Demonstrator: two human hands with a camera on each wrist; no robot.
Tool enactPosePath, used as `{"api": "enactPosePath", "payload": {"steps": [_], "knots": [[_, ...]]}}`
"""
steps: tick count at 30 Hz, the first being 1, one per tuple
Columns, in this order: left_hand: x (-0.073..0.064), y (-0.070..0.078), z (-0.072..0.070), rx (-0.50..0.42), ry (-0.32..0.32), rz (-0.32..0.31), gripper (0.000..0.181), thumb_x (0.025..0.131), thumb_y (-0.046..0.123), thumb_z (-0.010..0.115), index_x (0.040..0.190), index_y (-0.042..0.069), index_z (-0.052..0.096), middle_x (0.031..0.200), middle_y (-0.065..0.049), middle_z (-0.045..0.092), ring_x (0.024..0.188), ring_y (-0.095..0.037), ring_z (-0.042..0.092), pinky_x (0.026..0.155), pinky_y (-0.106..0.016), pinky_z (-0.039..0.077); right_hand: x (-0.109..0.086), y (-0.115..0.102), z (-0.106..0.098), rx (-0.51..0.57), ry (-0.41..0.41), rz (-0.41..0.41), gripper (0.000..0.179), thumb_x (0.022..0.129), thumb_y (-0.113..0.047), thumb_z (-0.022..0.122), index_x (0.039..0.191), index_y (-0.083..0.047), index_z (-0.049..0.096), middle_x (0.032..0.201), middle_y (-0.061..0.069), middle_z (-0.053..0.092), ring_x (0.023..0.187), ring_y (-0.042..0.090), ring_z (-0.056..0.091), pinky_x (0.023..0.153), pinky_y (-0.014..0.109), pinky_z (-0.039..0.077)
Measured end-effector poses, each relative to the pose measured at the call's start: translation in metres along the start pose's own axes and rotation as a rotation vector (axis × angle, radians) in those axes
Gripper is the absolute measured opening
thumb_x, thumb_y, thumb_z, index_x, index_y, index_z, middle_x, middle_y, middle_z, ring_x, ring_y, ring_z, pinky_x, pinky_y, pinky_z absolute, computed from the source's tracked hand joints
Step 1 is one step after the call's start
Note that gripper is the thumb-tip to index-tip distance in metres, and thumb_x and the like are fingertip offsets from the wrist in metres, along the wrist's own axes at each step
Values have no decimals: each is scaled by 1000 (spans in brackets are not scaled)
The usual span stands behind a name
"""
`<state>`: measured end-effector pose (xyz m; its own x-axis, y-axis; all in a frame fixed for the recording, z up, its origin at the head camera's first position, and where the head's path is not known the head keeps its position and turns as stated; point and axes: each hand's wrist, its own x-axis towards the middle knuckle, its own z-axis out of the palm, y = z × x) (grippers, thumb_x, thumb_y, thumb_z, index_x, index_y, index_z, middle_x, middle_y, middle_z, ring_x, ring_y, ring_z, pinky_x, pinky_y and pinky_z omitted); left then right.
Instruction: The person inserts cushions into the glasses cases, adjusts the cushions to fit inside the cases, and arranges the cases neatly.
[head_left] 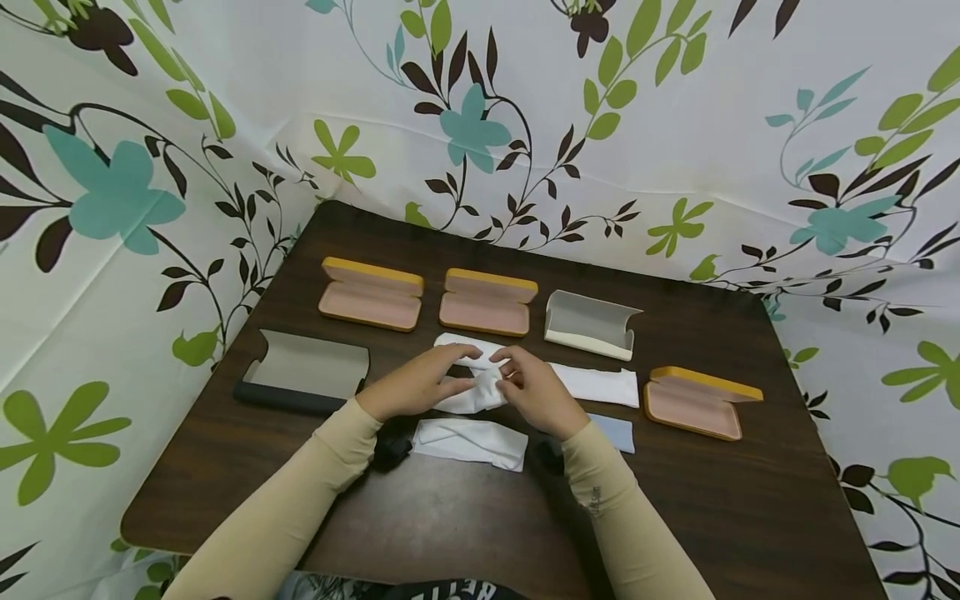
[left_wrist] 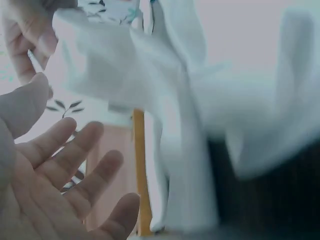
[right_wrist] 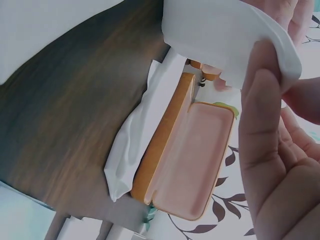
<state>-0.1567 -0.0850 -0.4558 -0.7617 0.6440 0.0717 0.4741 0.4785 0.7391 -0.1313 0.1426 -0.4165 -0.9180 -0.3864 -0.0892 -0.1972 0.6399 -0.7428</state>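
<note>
Head view: my right hand (head_left: 538, 393) pinches cloth (right_wrist: 215, 37), left hand (head_left: 412, 385) spread, inside near edge of table (head_left: 780, 500).
Light, limp, I judge; pinch its rim.

The cloth I hold (head_left: 487, 390) is white, and the folded cloth (head_left: 471, 440) by me is white too. Another cloth (head_left: 613, 432) is light blue. Three cases (head_left: 371, 305) are yellow-orange outside and pink inside. The black case (head_left: 296, 397) is grey inside, and so is the cream case (head_left: 588, 340). My table (head_left: 420, 517) is dark brown. My sleeves (head_left: 333, 458) are pale tan. The wall sheet (head_left: 247, 58) is white with green, blue and dark brown leaves and flowers.
</note>
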Motion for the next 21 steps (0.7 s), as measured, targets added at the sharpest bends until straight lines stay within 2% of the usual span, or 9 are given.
{"api": "enactPosePath", "payload": {"steps": [4,8,12,15,18,21], "knots": [[10,-2,10,-61,-29,57,46,104,20,61,144,3,49,141,-13,57,133,-28,52,108,-46,44,-1,3,0,-8,-1,-2,33,98,-2,65,130,-8,59,104,8,69,94,22,70,78,37,57],[15,-3,16,-62,-33,107,41,104,19,61,139,0,54,143,-14,54,135,-31,48,110,-48,41,-2,5,-1,-3,-2,-3,33,98,-2,64,130,-8,58,104,7,69,95,22,70,78,38,57],[19,-4,17,-82,-75,104,31,103,19,61,128,0,62,146,-16,50,137,-33,44,111,-50,38,-3,6,-1,20,-3,-7,33,98,-1,64,130,-8,58,105,8,68,95,23,70,80,38,57],[20,-7,16,-112,-110,85,22,102,20,64,117,5,64,145,-14,51,136,-31,45,110,-48,40,-3,7,-1,47,-9,-13,33,98,-1,63,130,-7,58,105,9,68,93,22,70,77,37,56],[21,-11,13,-155,-132,77,14,100,21,67,109,10,64,133,-6,60,126,-23,54,103,-40,46,-4,7,-2,67,-13,-16,33,98,0,63,130,-6,58,105,9,68,93,21,70,77,35,56],[22,-13,8,-220,-159,49,10,99,21,68,103,12,64,101,3,65,94,-11,59,82,-28,48,-4,6,-4,81,-10,-16,33,98,0,63,130,-5,58,104,9,68,92,20,69,76,34,55]]}}
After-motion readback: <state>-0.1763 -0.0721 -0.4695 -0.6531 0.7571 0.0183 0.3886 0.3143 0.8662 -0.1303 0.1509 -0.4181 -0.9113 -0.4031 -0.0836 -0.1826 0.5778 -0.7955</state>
